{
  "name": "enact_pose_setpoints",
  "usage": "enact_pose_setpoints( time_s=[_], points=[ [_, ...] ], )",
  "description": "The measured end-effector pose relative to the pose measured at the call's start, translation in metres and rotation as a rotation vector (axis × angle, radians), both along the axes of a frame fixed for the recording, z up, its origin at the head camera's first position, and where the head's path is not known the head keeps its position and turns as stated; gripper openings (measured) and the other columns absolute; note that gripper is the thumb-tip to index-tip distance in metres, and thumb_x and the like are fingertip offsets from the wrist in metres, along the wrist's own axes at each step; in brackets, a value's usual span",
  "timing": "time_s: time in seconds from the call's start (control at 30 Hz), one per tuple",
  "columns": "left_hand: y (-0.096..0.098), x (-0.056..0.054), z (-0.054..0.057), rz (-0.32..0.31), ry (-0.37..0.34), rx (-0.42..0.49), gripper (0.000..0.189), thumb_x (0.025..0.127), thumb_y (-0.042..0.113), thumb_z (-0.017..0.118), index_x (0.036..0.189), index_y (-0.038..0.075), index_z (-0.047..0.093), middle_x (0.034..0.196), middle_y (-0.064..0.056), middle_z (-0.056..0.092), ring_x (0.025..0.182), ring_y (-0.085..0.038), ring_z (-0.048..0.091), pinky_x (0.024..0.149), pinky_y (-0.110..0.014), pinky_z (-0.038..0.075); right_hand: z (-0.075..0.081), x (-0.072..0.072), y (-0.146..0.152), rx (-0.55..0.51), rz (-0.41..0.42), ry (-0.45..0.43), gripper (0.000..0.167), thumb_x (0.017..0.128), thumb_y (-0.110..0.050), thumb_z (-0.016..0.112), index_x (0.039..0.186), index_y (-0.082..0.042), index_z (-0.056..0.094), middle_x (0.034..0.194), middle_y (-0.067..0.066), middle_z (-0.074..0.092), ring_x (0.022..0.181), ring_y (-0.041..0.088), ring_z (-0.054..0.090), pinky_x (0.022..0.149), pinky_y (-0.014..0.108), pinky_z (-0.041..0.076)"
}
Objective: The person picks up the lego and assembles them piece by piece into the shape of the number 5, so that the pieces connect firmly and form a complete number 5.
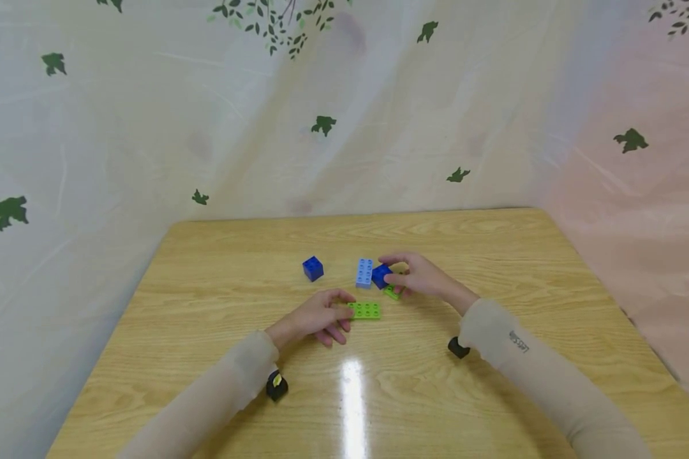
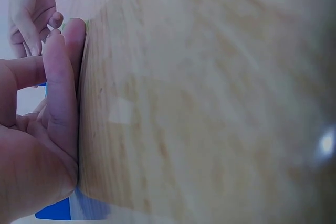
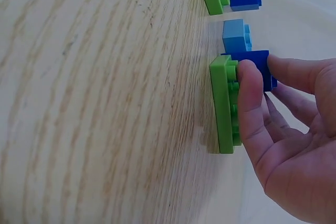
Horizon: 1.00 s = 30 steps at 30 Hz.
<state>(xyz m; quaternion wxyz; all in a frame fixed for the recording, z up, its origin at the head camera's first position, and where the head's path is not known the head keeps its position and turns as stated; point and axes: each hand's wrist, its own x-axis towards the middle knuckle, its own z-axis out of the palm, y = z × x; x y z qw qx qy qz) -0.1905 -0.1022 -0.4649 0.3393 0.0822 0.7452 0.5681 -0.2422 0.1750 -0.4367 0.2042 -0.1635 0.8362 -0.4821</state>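
Note:
My right hand [image 1: 422,275] pinches a dark blue brick [image 1: 381,275] between thumb and fingers. Beneath this hand lies a lime green brick [image 3: 223,106], its studs beside a fingertip in the right wrist view. Just left of the pinched brick, a light blue brick [image 1: 364,273] lies studs up. My left hand [image 1: 319,317] has thumb and index finger about the left end of a second lime green brick [image 1: 367,311], which lies on the table. Its other fingers [image 2: 59,93] extend low along the wood.
Farther back on the left sits another dark blue brick [image 1: 312,268]. The wooden table [image 1: 218,274] ends at a pale wall covering [image 1: 252,159] with green leaf shapes. Black wrist devices [image 1: 276,386] hang under both sleeves. A bright glare streak crosses the table's front.

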Motion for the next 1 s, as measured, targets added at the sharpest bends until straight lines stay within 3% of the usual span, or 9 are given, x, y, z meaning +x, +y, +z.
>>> enact_pose_setpoints(
  time_s=[0.3, 0.43, 0.7, 0.87, 1.0],
  points=[
    [-0.002, 0.0, 0.002, -0.015, 0.017, 0.004, 0.04, 0.102, 0.022, 0.062, 0.139, 0.009, 0.052, 0.093, -0.014, 0.07, 0.069, -0.024, 0.073, 0.051, -0.032, 0.058, -0.002, 0.002, -0.002, 0.06, 0.041, 0.003, 0.041, 0.099, -0.022, 0.069, 0.137, -0.01, 0.058, 0.133, 0.015, 0.056, 0.065, 0.023, 0.064, 0.054, 0.031, 0.054],
    [-0.003, -0.001, 0.002, -0.022, 0.024, 0.008, 0.041, 0.102, 0.023, 0.061, 0.139, 0.008, 0.051, 0.094, -0.014, 0.069, 0.069, -0.024, 0.072, 0.052, -0.032, 0.058, -0.002, 0.005, -0.003, 0.059, 0.05, -0.016, 0.046, 0.098, -0.023, 0.071, 0.14, -0.01, 0.057, 0.126, 0.014, 0.057, 0.061, 0.023, 0.063, 0.048, 0.03, 0.051],
    [-0.001, 0.0, 0.001, -0.014, 0.026, 0.004, 0.041, 0.102, 0.022, 0.062, 0.139, 0.008, 0.051, 0.093, -0.014, 0.07, 0.069, -0.025, 0.073, 0.051, -0.032, 0.058, 0.004, 0.015, -0.006, 0.043, 0.02, -0.011, 0.047, 0.097, -0.033, 0.071, 0.139, -0.015, 0.06, 0.124, 0.011, 0.058, 0.074, 0.026, 0.067, 0.054, 0.037, 0.057],
    [-0.001, 0.002, 0.002, -0.005, 0.028, 0.001, 0.04, 0.102, 0.021, 0.061, 0.139, 0.008, 0.051, 0.091, -0.013, 0.07, 0.068, -0.023, 0.072, 0.05, -0.031, 0.057, 0.011, 0.026, -0.012, -0.008, 0.074, 0.011, 0.046, 0.097, -0.029, 0.072, 0.138, -0.009, 0.06, 0.124, 0.014, 0.06, 0.086, 0.029, 0.071, 0.062, 0.045, 0.061],
    [0.0, 0.003, 0.004, -0.004, 0.025, -0.001, 0.04, 0.103, 0.021, 0.06, 0.14, 0.009, 0.051, 0.09, -0.012, 0.07, 0.067, -0.023, 0.072, 0.05, -0.03, 0.057, 0.012, 0.035, -0.015, -0.033, 0.105, 0.025, 0.043, 0.097, -0.024, 0.072, 0.135, -0.006, 0.061, 0.124, 0.016, 0.06, 0.086, 0.029, 0.07, 0.063, 0.046, 0.061]
  ],
)
